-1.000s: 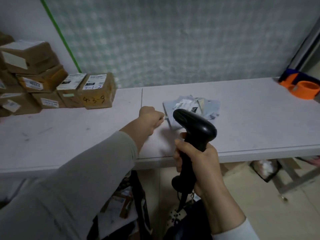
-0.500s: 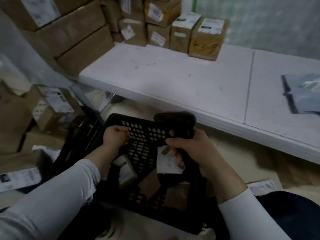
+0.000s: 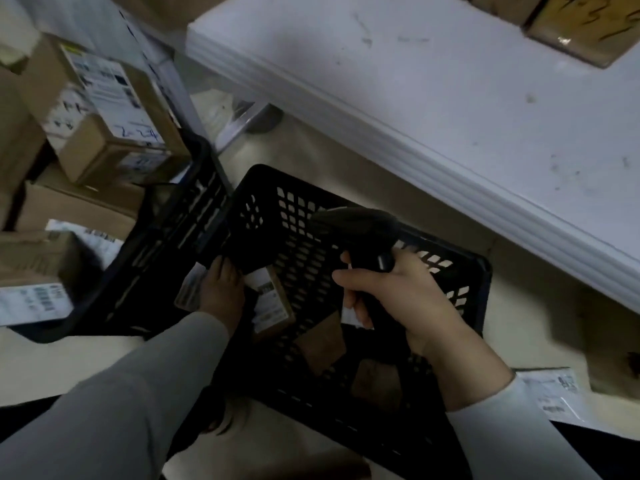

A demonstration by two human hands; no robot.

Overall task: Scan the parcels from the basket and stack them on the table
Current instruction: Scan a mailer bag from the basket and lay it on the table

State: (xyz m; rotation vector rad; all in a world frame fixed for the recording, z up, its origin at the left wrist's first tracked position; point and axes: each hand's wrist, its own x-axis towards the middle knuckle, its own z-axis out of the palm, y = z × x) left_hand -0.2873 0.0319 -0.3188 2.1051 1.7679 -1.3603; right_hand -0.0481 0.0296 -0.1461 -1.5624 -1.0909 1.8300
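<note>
parcel point(image 3: 273, 303) in basket point(image 3: 483, 292), just beside left hand point(image 3: 221, 289), grip unclear | right hand point(image 3: 398, 299) clasps scanner point(image 3: 353, 223) | parcel label-up, length toward basket's far wall

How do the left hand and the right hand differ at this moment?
The right hand grips the scanner above the basket; the left hand holds no tool and reaches down inside it, beside a labelled parcel. The right hand is well lit; the left hand lies in shadow, so its grip is unclear. Both are at the basket.

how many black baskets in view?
2: centre basket in front of the table, left basket beside it. Others may be hidden.
</note>
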